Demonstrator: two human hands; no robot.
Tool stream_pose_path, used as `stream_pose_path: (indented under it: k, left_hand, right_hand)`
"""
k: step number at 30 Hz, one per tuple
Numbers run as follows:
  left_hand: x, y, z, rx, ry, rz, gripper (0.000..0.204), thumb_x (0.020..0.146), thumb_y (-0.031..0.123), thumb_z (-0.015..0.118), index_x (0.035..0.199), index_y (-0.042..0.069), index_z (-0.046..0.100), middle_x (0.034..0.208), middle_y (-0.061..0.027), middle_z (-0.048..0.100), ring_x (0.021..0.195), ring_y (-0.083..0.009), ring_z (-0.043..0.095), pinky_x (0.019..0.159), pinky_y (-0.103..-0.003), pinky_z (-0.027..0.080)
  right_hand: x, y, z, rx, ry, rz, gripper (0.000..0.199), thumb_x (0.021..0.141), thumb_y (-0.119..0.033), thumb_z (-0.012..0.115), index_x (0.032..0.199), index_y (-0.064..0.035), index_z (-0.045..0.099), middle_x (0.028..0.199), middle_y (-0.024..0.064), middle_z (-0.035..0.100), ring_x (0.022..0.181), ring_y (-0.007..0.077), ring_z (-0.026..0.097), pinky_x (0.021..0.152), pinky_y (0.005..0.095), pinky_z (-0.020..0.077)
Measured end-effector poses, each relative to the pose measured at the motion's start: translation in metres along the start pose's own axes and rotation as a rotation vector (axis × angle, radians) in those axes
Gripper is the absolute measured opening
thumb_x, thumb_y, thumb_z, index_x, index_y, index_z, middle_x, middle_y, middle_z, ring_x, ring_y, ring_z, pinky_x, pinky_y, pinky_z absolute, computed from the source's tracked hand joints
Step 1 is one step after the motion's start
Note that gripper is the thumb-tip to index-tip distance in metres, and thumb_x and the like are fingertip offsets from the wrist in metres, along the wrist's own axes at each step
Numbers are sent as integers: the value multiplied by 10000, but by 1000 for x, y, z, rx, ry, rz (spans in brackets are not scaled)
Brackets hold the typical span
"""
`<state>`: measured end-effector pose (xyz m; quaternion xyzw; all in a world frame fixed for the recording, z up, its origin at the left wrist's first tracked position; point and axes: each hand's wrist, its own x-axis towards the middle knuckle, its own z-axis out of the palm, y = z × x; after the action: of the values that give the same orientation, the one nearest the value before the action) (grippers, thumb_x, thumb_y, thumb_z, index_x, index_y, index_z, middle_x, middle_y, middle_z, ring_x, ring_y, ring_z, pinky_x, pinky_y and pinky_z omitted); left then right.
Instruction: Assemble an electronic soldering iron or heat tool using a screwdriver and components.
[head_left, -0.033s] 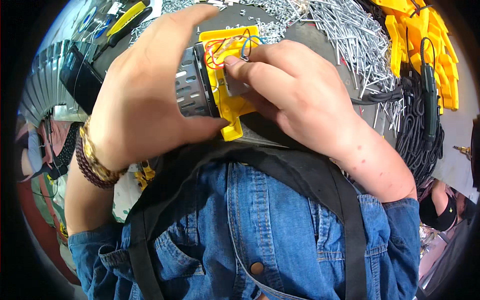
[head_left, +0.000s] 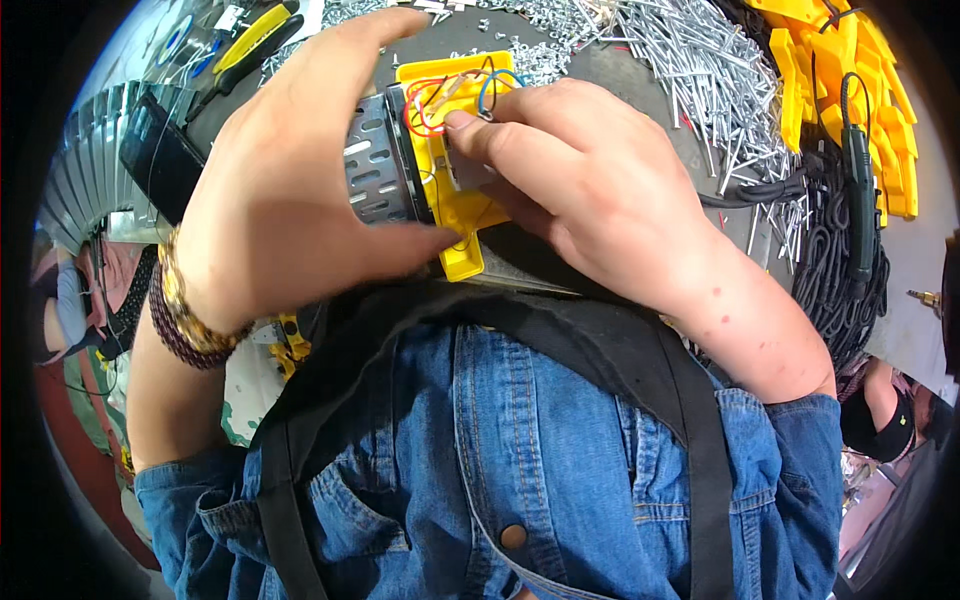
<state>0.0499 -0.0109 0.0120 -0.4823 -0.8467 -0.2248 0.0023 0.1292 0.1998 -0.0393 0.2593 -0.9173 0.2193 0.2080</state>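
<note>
So at the far left there's a ribbed silver duct [head_left: 70,165], with a flat black slab [head_left: 158,160] just beside it, can't tell what that is. Yellow-and-black pliers [head_left: 255,45] sit up top from there. Next comes the left hand [head_left: 285,195], bracelets [head_left: 190,320] on the wrist, grip super wide: thumb and fingers spread well apart, thumb tip over the lower end of the yellow case [head_left: 463,263]. A slotted metal piece [head_left: 375,165] shows in that gap, right up against the case's left side. The case itself is between the two hands, with red and blue wires [head_left: 409,112] looping around its upper part. The right hand [head_left: 585,165] is in over the case's right side, fingers bunched narrow, one tip down by the wires; can't tell if it's actually pinching anything. Past it, loose screws [head_left: 545,55] are scattered behind, then a heap of long pins [head_left: 670,70], a bundle of dark cord [head_left: 830,260], a slim black tool [head_left: 858,205] and stacked yellow parts [head_left: 890,120].
</note>
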Motion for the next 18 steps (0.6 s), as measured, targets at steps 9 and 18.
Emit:
stream_pose_path:
  k: [9,18]
  left_hand:
    - [31,-23,8,-20,-305,-198,665,724,313,851,1226,-37,591,1014,-116,642,930,-163,590,853,-285,473]
    - [31,-24,7,-289,-385,-362,607,688,377,869,1063,-31,622,913,-123,675,826,-198,641,782,-322,506]
  right_hand:
    - [-6,4,13,206,93,141,195,838,-139,602,1017,-77,556,870,133,635,876,357,641,742,459,524]
    - [-21,17,-47,77,103,144,521,690,-71,814,1185,-69,652,1122,112,678,1057,303,645,918,381,515]
